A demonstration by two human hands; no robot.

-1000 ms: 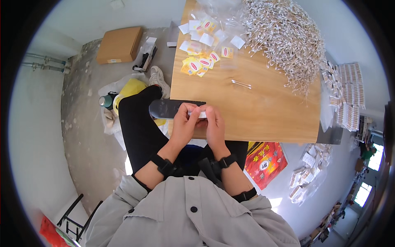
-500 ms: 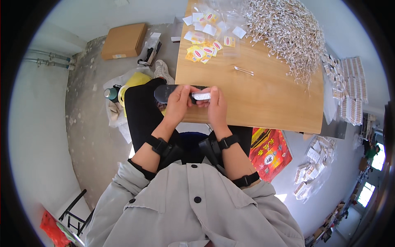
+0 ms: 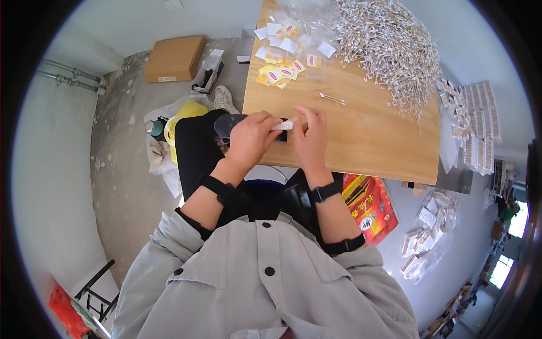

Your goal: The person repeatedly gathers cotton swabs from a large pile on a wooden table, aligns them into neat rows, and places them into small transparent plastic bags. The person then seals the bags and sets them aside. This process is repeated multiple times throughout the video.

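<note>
My left hand (image 3: 254, 137) is closed on a small white packet (image 3: 283, 125), pinching it near its left end. The packet points right, toward my right hand (image 3: 311, 135). That hand is loosely curled, its thumb at the packet's right end and a gap between forefinger and thumb. Beneath the packet, at the table's near left edge, lies a dark, long device (image 3: 224, 125), partly covered by my left hand. A pair of cotton swabs (image 3: 332, 99) lies on the wooden table (image 3: 372, 144) beyond my hands. What the packet contains cannot be made out.
A large heap of cotton swabs (image 3: 389, 51) covers the far right of the table. Yellow-and-white cards (image 3: 278, 74) and clear plastic bags (image 3: 305, 14) lie at its far left. Stacked swab packs (image 3: 480, 124) stand right of the table; a cardboard box (image 3: 175, 59) rests on the floor.
The packet has turned its narrow side up and shifted slightly right. My left hand has moved right over the dark device; my right hand has moved right and its fingers have loosened.
</note>
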